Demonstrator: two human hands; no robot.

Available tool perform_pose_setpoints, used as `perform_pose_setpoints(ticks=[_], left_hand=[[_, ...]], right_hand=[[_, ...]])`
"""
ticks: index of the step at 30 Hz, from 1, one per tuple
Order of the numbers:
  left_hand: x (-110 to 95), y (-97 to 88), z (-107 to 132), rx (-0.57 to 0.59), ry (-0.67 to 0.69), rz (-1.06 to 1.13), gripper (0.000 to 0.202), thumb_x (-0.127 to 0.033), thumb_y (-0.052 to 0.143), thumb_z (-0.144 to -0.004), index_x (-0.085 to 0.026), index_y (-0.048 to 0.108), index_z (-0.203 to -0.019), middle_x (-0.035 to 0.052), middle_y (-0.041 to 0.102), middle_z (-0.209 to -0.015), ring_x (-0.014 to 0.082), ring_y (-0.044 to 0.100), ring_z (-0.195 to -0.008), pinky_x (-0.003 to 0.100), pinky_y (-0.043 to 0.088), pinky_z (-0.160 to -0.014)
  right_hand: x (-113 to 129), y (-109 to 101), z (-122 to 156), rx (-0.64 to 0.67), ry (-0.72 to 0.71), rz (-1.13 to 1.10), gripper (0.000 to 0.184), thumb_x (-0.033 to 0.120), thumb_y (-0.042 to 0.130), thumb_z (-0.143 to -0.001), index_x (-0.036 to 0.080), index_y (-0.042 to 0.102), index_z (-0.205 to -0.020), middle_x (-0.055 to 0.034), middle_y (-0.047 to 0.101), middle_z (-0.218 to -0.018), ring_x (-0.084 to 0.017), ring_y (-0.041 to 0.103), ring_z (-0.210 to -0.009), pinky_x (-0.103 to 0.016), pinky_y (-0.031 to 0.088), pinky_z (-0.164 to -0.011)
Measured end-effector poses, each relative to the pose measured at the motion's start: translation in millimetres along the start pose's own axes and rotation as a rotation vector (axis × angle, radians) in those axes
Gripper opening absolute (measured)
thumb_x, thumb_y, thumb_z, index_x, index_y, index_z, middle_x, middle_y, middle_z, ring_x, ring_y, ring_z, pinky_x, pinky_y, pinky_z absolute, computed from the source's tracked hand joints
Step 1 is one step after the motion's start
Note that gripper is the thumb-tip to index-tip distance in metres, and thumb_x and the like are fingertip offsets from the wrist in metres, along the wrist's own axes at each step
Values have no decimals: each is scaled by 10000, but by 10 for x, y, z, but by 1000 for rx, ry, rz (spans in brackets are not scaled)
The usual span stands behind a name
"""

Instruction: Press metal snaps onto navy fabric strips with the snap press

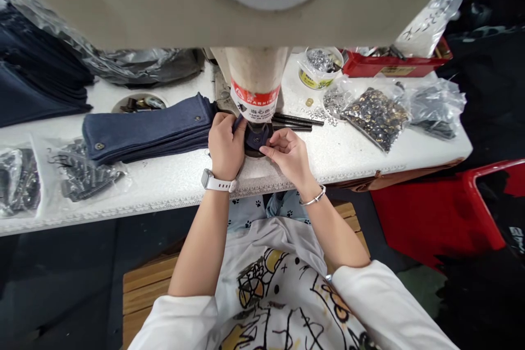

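Both hands hold a small dark blue denim piece (256, 139) under the head of a beige snap-press machine (255, 82). My left hand (225, 145) is closed on the piece's left edge, a white watch on its wrist. My right hand (287, 154) pinches the right edge with fingers curled, a silver bangle on that wrist. A snap stud shows on the piece between the hands. Just left lies a stack of folded denim strips (147, 128) with studs on them.
The white table (164, 180) carries plastic bags of dark metal snaps (377, 115), a round tub of silver parts (322, 65), a red tray (389, 63), two black threaded rods (297, 122) and bagged dark parts at left (82, 175). A red bin (443, 213) stands at right.
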State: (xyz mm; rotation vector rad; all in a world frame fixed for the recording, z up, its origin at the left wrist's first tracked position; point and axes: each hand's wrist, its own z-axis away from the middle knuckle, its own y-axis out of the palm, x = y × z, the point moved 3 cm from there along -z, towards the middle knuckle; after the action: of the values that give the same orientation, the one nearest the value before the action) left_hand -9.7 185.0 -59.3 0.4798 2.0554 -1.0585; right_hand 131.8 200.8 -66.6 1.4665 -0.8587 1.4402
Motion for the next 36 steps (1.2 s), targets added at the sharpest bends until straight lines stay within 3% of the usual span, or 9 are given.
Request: perform_pose_setpoints(ticks=[7,10,14,19,25,29,31,34,36], left_hand=[[-109,-141,60,-59,26,57,271,-317,482,-823,-190,409,-596,10,464,-718,125,473,-670,269,390,-657],[-235,-264,187,9,42,84,289,-302,467,-843,-182,419,-585,4,463,-693,113,472,-651,257,386,-631],[-362,-439,384,231,30,187,233,-297,465,-852,-168,568,-688,40,586,-858,133,551,-772,257,429,-689],[-369,-612,568,552,-54,315,187,-326,534,-813,-190,648,-872,55,627,-1050,186,582,-925,296,464,-810],[-226,-713,699,875,-271,351,235,-387,647,-704,-187,652,-827,36,646,-835,184,588,-761,296,501,-673],[-132,-758,798,1163,-193,172,234,-415,610,-727,-185,650,-723,-4,580,-658,146,541,-647,272,481,-619],[-95,-810,813,1126,-103,144,241,-427,611,-722,-194,649,-672,12,594,-702,156,551,-691,281,482,-668],[-40,-951,791,836,-70,237,256,-418,642,-695,-202,599,-566,58,627,-917,203,573,-881,305,473,-782],[15,-1055,786,638,-175,286,263,-417,630,-715,-207,577,-565,56,631,-916,198,575,-849,302,479,-721]], right_hand=[[43,-38,24,-32,-12,-59,377,353,759,-573,203,449,-727,62,547,-656,-33,411,-481,-196,338,-430],[122,-115,120,2,-47,-41,329,300,753,-592,204,477,-743,53,556,-684,-45,450,-530,-202,389,-482],[241,-217,331,109,-101,-26,224,244,724,-644,196,542,-766,27,541,-739,-78,530,-680,-235,499,-650],[350,-290,568,176,-54,-116,79,237,659,-726,199,613,-779,10,522,-785,-84,553,-703,-256,565,-660],[389,-363,726,54,-175,-82,63,184,641,-740,215,694,-753,-1,531,-790,-79,556,-698,-233,567,-645],[317,-445,794,-32,-200,-148,77,206,636,-742,236,699,-774,0,534,-819,-75,545,-680,-232,563,-622],[284,-499,824,-53,-172,-164,68,233,644,-730,239,697,-773,-2,526,-832,-79,539,-678,-238,561,-610],[257,-562,869,-64,-130,-134,63,241,653,-718,246,697,-763,-1,516,-831,-84,535,-689,-248,558,-631],[246,-572,893,-61,-115,-105,59,236,659,-712,246,694,-757,-1,524,-822,-90,540,-699,-259,557,-648]])
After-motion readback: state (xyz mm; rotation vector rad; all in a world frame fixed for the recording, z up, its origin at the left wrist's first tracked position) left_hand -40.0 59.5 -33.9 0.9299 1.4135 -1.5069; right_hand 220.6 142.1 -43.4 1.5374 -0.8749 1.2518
